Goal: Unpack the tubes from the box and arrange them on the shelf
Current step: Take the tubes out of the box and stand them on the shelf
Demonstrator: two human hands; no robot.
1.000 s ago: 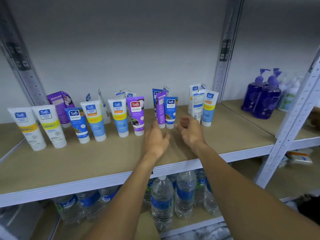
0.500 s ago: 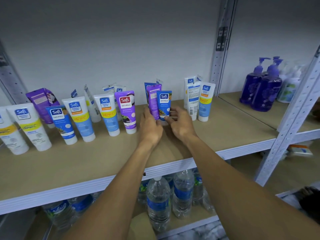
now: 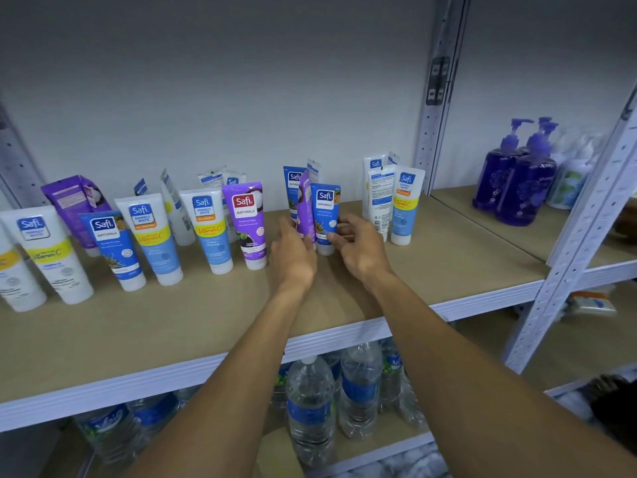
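Forearms (image 3: 448, 339), left grip (image 3: 293, 260) and right grip (image 3: 362, 257) are all bare.

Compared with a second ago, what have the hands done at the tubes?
Both hands moved forward from just short of the row of tubes. The left hand now touches the narrow purple tube; its grip is hidden. The right hand pinches the blue tube near its cap. Both tubes stand on the shelf as before; the rest of the row has not moved.

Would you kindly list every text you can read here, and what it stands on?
"Safi NATURALS": purple tube.
"Safi NATURALS": blue tube.
"Safi PERFECT WHITE", "Vitamin C": white tube.
Fine print, pump bottles, water bottles: too blurred to read.
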